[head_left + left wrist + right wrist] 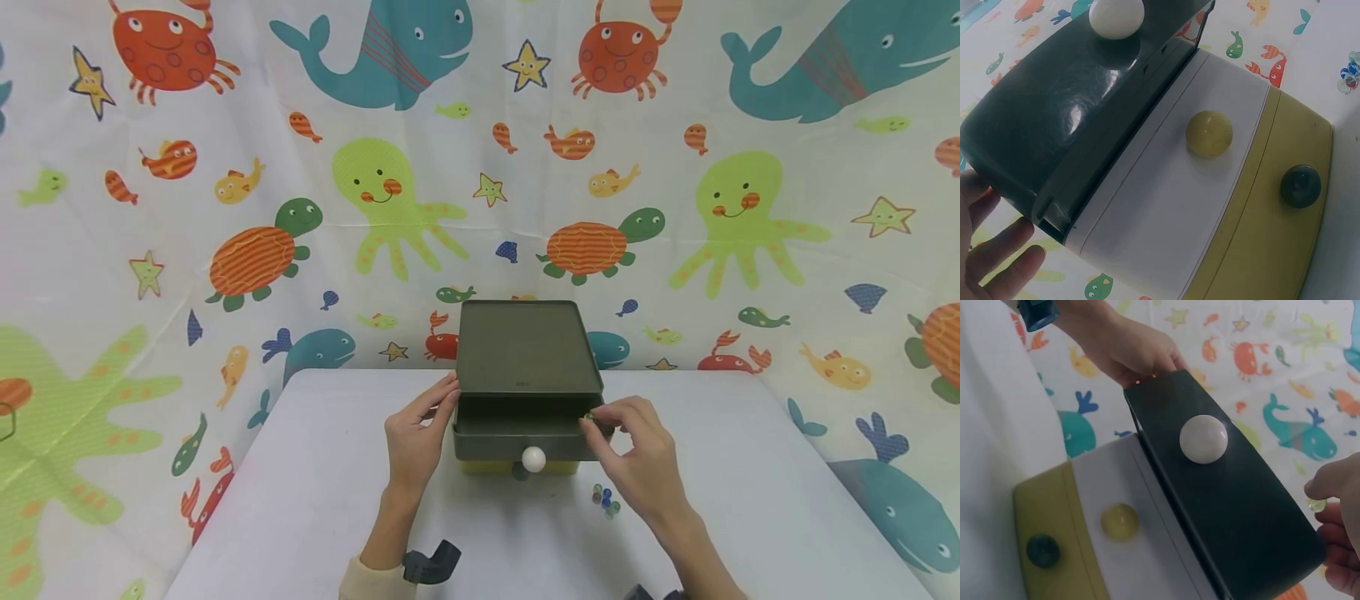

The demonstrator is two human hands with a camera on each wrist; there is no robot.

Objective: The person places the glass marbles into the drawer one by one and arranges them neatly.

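A small chest of drawers (525,346) stands mid-table. Its dark green top drawer (517,437) with a white knob (533,459) is pulled out. Below it sit a white drawer (1179,206) with a yellow knob (1209,133) and a yellow drawer (1272,237) with a dark knob (1300,185). My left hand (438,408) rests with straight fingers against the open drawer's left side. My right hand (600,423) pinches a greenish marble (589,416) at the open drawer's right front corner; the marble (1316,504) also shows beside the drawer front (1235,500).
A few loose marbles (606,498) lie on the white table (750,483) just right of the chest, under my right wrist. A cloth printed with sea creatures (390,192) hangs behind and around the table. A dark camera mount (431,562) sits on my left wrist.
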